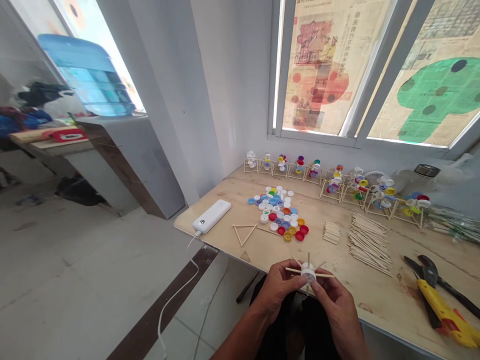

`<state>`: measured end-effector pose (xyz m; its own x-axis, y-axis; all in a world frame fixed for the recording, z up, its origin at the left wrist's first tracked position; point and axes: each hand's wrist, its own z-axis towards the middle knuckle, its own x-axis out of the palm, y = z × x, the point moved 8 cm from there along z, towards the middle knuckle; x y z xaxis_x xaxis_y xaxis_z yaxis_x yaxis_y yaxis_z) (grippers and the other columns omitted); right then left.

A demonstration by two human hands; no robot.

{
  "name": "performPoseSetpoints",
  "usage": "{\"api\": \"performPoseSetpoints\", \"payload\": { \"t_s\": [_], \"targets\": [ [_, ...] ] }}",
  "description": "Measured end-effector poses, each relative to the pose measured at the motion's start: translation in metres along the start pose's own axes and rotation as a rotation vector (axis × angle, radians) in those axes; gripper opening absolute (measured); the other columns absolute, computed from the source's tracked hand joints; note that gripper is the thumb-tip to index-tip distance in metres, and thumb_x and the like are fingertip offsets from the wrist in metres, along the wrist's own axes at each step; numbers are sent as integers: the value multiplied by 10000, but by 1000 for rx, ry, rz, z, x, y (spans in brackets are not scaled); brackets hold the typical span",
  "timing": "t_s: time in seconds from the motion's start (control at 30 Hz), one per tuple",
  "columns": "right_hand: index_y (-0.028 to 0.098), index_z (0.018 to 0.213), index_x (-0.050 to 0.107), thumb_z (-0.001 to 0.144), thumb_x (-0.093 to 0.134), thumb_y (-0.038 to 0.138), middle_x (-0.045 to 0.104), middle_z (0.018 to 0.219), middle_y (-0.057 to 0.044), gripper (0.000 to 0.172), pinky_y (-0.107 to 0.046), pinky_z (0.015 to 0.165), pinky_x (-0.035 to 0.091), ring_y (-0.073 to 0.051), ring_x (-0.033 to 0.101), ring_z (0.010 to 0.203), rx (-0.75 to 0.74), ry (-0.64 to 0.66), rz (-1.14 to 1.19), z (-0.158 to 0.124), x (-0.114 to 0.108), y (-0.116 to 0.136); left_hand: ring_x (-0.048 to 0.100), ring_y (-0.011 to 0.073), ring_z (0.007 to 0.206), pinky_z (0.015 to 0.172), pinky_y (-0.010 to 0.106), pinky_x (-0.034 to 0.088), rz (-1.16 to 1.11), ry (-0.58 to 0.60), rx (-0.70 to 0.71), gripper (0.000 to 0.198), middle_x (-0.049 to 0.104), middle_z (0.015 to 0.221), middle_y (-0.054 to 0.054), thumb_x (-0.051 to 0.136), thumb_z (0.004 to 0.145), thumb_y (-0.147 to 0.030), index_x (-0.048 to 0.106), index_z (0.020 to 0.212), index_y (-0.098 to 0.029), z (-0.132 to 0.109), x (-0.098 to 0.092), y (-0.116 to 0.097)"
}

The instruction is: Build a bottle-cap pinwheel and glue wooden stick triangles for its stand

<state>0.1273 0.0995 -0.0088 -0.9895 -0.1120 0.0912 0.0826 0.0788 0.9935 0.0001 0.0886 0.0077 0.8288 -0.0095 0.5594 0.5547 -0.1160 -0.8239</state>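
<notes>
Together, the left hand (279, 286) and right hand (336, 295) pinch between their fingers a round white plastic hub (308, 274), radiating slim wooden sticks (308, 258), near the pale, grainy surface's (268, 251) front edge.

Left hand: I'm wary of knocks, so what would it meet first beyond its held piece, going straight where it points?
Past the white cap wheel, the left hand would probably meet the pile of short sticks, though depth is unclear.

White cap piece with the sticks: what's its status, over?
Left hand and right hand: both pinching white cap piece. Sticks radiating outward. Nothing visible blocking it.
</notes>
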Motion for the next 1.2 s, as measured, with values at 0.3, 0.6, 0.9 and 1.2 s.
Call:
{"api": "performPoseSetpoints", "payload": {
  "t_s": [0.3, 0.6, 0.9, 1.2],
  "targets": [
    [200, 930, 704, 691, 720, 430, 715, 968, -74, 333, -294, 793, 527, -247, 653, 926, -74, -34, -78, 6, -5, -1, 611, 176, 779, 759, 267, 430, 47, 46, -34, 300, 692, 840, 66, 801, 602, -313, 698, 821, -135, 14, -5, 7],
    [189, 960, 674, 713, 694, 448, 703, 983, -88, 358, -319, 815, 515, -247, 644, 933, -111, -69, -124, 12, -5, 3, 636, 206, 805, 808, 313, 449, 87, -4, -30, 406, 715, 876, 87, 825, 548, -324, 698, 888, -142, 27, -14, 13],
    [172, 1003, 651, 739, 660, 467, 699, 978, -102, 396, -366, 833, 503, -253, 642, 930, -114, -40, -105, 16, -2, 5, 651, 249, 918, 852, 338, 459, 194, 29, -101, 414, 720, 966, 85, 803, 586, -301, 683, 956, -160, 34, -18, 14],
    [190, 996, 641, 760, 649, 397, 679, 932, -54, 314, -335, 846, 480, -201, 622, 904, -153, -33, -147, 19, -9, 4, 658, 238, 898, 824, 314, 480, 299, 11, -148, 390, 727, 919, 71, 809, 562, -329, 693, 898, -167, 43, -22, 25]
  ]
}}
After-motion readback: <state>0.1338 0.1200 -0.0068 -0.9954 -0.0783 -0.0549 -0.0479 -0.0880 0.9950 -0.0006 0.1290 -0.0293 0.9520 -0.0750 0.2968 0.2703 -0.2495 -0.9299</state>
